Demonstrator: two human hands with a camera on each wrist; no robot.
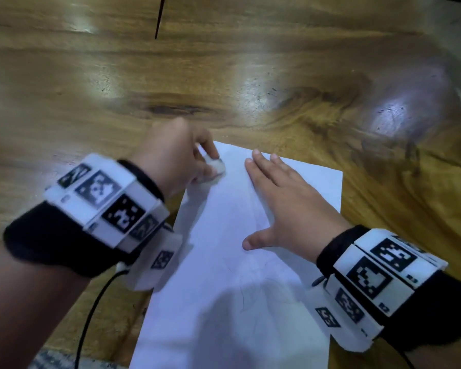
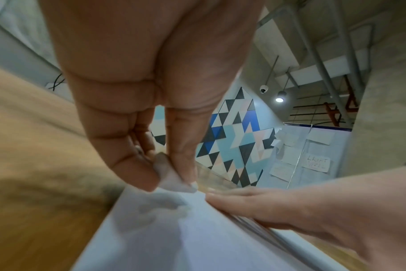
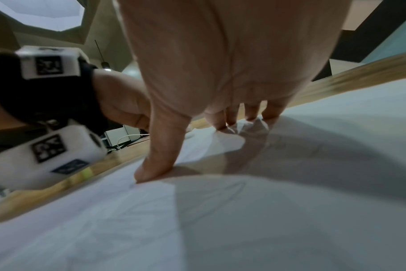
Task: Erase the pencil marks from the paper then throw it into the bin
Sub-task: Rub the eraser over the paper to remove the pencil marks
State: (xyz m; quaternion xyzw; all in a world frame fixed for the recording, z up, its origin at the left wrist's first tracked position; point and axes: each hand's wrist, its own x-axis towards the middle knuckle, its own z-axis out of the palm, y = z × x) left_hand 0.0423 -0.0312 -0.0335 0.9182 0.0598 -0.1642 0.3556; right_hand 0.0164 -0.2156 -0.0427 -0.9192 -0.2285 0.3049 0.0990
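Note:
A white sheet of paper [image 1: 232,262] lies on the wooden table [image 1: 224,75], with faint pencil lines near its middle and lower part. My left hand [image 1: 181,155] pinches a small white eraser [image 1: 216,165] between thumb and fingers and holds it against the paper's far left corner. The left wrist view shows the eraser [image 2: 172,176] touching the paper [image 2: 174,238]. My right hand [image 1: 280,201] lies flat with fingers spread on the paper's upper right half, pressing it down. In the right wrist view its thumb and fingertips [image 3: 155,165] rest on the sheet [image 3: 220,229].
Bare wooden tabletop stretches beyond the paper and to both sides. A thin dark crack [image 1: 159,20] runs through the wood at the far edge. A black cable [image 1: 91,310] hangs from my left wristband. No bin shows in any view.

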